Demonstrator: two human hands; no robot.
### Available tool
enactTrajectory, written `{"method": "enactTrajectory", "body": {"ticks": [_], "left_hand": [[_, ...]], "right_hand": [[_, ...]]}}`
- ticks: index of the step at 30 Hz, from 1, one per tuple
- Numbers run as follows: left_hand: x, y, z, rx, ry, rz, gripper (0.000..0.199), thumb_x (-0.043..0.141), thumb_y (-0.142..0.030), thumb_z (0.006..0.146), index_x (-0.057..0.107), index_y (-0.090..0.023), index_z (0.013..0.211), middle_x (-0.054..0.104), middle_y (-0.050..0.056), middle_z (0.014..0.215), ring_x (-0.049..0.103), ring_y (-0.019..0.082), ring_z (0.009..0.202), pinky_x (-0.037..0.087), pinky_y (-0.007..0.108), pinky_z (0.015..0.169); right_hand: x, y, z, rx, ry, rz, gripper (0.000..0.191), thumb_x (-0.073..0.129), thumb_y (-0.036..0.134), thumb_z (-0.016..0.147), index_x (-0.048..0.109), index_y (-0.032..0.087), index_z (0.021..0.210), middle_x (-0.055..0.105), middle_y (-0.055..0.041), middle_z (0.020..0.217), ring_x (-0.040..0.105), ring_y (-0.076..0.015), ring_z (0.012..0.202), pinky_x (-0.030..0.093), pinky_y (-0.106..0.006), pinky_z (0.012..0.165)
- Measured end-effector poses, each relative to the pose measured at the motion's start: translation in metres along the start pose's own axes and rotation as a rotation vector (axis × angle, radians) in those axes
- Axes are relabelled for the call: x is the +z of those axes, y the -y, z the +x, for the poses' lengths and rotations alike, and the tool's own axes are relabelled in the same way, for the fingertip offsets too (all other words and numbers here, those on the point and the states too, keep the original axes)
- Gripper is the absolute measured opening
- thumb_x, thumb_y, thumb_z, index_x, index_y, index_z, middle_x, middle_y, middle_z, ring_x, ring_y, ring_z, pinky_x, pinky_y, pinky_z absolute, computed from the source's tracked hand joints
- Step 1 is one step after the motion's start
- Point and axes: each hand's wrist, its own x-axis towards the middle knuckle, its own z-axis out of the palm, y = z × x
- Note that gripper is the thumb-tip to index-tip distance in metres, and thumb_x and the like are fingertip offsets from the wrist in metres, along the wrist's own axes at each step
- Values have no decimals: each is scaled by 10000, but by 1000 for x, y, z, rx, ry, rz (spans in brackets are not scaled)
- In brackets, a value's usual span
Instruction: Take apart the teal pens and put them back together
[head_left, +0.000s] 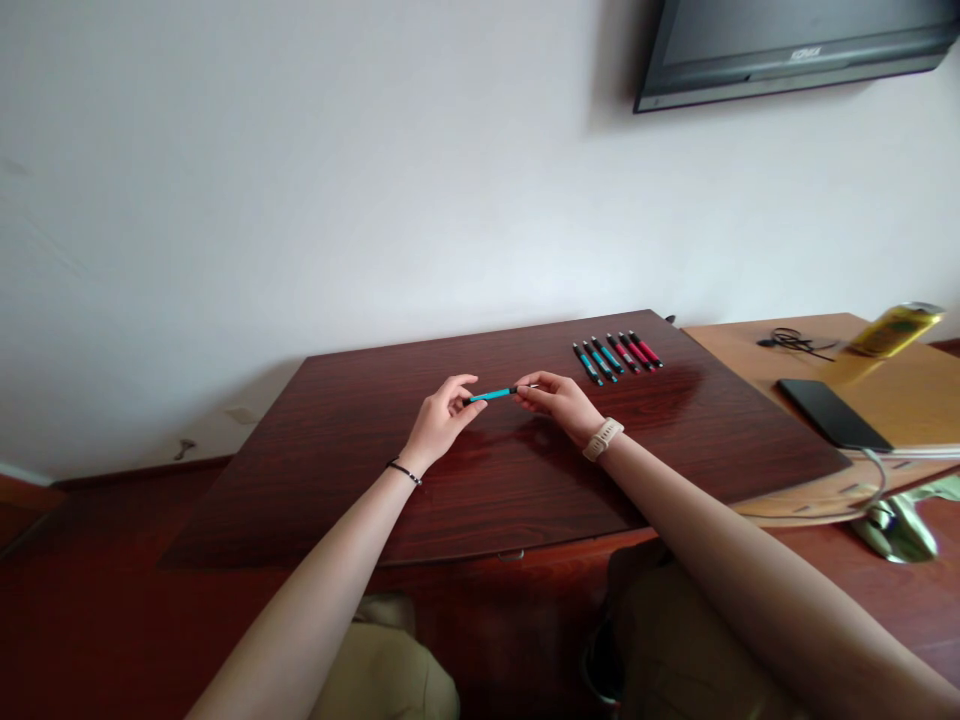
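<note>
A teal pen [491, 395] with black ends is held level above the dark wooden table [360, 420]. My left hand [445, 418] pinches its left end between thumb and fingers. The right end is gripped by the fingertips of my right hand [559, 402], which has a pale watch on the wrist. Beyond my right hand, several pens lie side by side on the table: teal ones [587, 364] on the left and red ones [646, 350] on the right, all slanted the same way.
A lighter wooden table [915, 400] adjoins on the right, bearing a black phone-like slab [832, 414], a coiled black cable [796, 342] and a yellow can [896, 330]. A television [795, 50] hangs on the wall. My knees are below the dark table's front edge.
</note>
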Motion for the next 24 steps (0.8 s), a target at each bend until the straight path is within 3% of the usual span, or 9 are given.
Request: {"method": "enactTrajectory", "body": {"ticks": [2,4,7,11,13,15,17,20,24], "left_hand": [[-1,-3,1,32,-1,29,320,722,-499,954,749,-221,1111,776,40,933,674,173,735,492,274,672],[-3,-5,1,2,-22,58,321,663,-514,991,768,-211,974,734,20,793,641,167,673,458,271,633],[-5,-6,0,-93,-55,79,527,555,-597,1035,732,-201,737,577,-16,547,527,144,505,387,278,557],[-6,-6,0,-174,-96,104,707,488,-653,1046,617,-201,518,443,-12,418,458,132,425,360,290,529],[-5,-7,1,-188,-69,16,641,509,-646,1040,681,-193,621,486,-14,450,483,133,436,386,281,530],[-5,-10,2,-163,-5,-110,453,608,-608,1004,756,-191,910,602,-16,578,545,136,490,437,269,550],[-5,-12,2,-112,27,-166,370,727,-542,942,729,-208,1101,677,-9,724,591,136,564,467,261,574],[-7,-14,3,-105,-20,-137,317,716,-512,956,714,-196,934,627,-14,663,545,122,550,432,255,559],[-15,-9,2,-173,-95,-134,489,596,-577,1025,675,-183,746,507,-27,517,458,112,469,365,259,514]], "right_hand": [[0,0,0,7,-4,-3,484,935,573,725,779,205,997,808,-64,953,695,-149,786,563,-278,755],[1,2,-1,9,3,1,488,935,578,724,779,205,998,807,-63,953,692,-149,787,563,-278,755],[4,6,-4,0,27,-4,478,929,581,730,780,211,992,804,-58,943,686,-152,789,559,-281,752],[6,7,-4,-30,47,-30,443,907,584,758,775,208,953,793,-51,921,676,-152,783,545,-282,748],[6,4,-2,-49,42,-53,440,905,579,761,774,212,964,790,-48,912,683,-163,796,545,-289,751],[4,1,-1,-57,30,-71,440,903,575,766,774,217,986,793,-48,917,692,-173,811,550,-298,761],[2,-2,1,-54,19,-68,433,895,572,781,774,219,999,799,-50,932,692,-171,810,553,-302,770],[-1,-3,2,-54,11,-34,430,904,562,780,772,222,1008,804,-52,948,685,-160,797,556,-299,775],[-6,2,2,-58,-47,11,456,943,541,734,766,226,1013,799,-47,965,691,-153,819,559,-283,787]]}}
